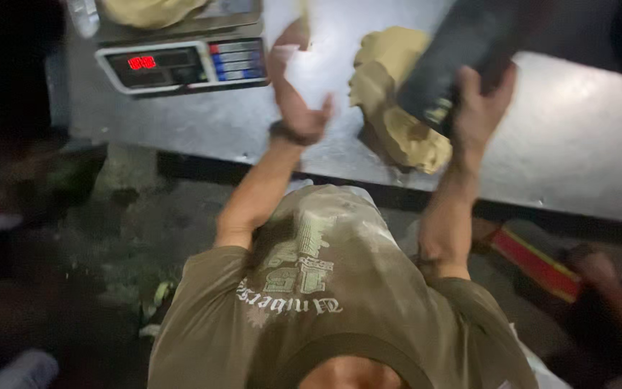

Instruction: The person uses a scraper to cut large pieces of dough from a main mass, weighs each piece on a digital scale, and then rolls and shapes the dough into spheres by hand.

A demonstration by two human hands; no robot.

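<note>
My left hand (298, 94) is raised, fingers loosely spread, holding nothing I can make out. My right hand (478, 108) grips a dark scraper (455, 61) over the dough (390, 101), just past the table (577, 151) edge. Bare steel lies to the right; farther left, the scale (185, 65) holds more dough.

A bakery or dough-making workroom, dimly lit.

A big lump of pale dough (397, 108) lies on a long metal worktable (570, 137), and more dough sits on an electronic scale (188, 61) with a red lit display. The concrete floor (124, 245) below is dark and littered.
</note>
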